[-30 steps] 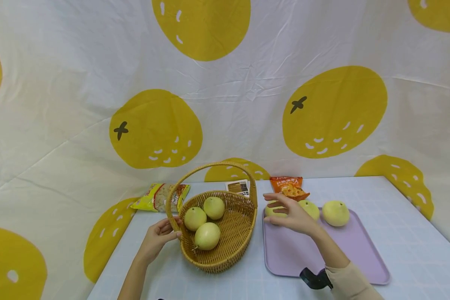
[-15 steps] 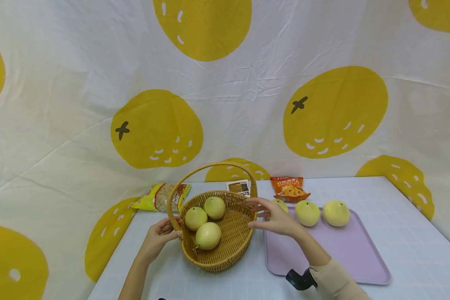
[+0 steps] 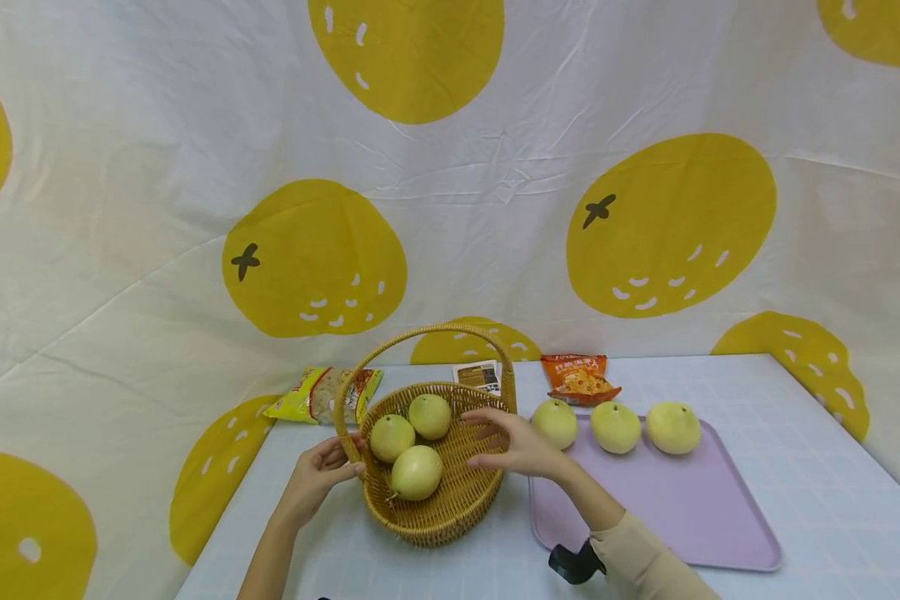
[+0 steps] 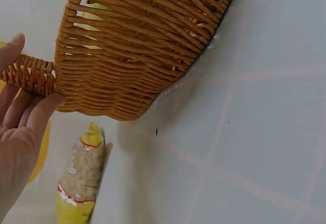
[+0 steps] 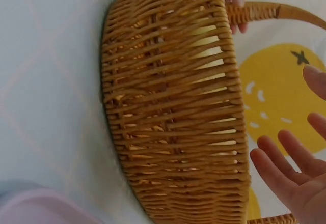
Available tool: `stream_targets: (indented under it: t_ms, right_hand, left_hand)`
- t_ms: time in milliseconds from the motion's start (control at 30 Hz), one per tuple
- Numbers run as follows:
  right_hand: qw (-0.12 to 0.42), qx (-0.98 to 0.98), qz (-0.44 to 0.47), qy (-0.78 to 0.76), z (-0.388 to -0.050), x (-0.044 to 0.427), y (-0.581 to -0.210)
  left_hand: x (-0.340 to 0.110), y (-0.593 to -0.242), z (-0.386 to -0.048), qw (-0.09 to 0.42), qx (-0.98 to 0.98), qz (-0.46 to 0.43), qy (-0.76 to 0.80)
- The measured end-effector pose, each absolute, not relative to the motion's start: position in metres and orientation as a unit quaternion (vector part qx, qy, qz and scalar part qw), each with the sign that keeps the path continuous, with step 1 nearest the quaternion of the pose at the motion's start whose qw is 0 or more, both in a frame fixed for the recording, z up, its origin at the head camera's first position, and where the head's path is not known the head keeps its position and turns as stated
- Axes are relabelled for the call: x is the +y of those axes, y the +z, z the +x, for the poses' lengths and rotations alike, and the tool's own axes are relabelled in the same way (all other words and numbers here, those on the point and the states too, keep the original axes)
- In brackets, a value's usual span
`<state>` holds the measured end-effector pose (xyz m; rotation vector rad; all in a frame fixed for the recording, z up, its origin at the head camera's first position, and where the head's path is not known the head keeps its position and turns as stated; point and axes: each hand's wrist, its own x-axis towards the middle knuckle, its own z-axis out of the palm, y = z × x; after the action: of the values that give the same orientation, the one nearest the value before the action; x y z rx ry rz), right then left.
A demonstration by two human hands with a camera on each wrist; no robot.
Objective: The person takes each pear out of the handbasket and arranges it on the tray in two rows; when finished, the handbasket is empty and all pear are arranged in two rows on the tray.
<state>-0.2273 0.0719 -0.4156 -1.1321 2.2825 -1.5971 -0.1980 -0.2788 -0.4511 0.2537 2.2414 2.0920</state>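
Note:
A wicker basket [image 3: 468,500] with a tall arched handle [image 3: 420,333] stands on the table, holding three round pale yellow-green fruits [image 3: 416,472] that look like pears. My left hand [image 3: 311,483] holds the foot of the handle at the basket's left side; in the left wrist view the thumb lies on one side of the handle [image 4: 30,74] and the fingers on the other. Over the basket's right part reaches my right hand [image 3: 521,446], fingers spread and nothing between them. Past the wicker wall [image 5: 173,102], the right wrist view shows its fingers [image 5: 275,170] apart from the rim.
Right of the basket lies a purple tray [image 3: 645,508], with three similar fruits [image 3: 615,427] along its back edge. Behind are a yellow snack bag [image 3: 322,396], a small printed card [image 3: 477,376] and an orange snack bag [image 3: 579,379]. A patterned cloth [image 3: 480,167] hangs beyond the table.
My right hand has moved left from over the tray to over the basket, uncovering the leftmost tray fruit. The left hand and the basket have stayed in place.

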Motion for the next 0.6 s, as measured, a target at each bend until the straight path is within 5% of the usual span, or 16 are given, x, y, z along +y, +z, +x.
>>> stream_targets:
  t_ms: [600]
  right_hand:
    - [0.091, 0.758, -0.393, -0.513, -0.230, 0.035, -0.430]
  left_hand:
    - [-0.278, -0.452, -0.198, 0.027, 0.730, 0.083, 0.678]
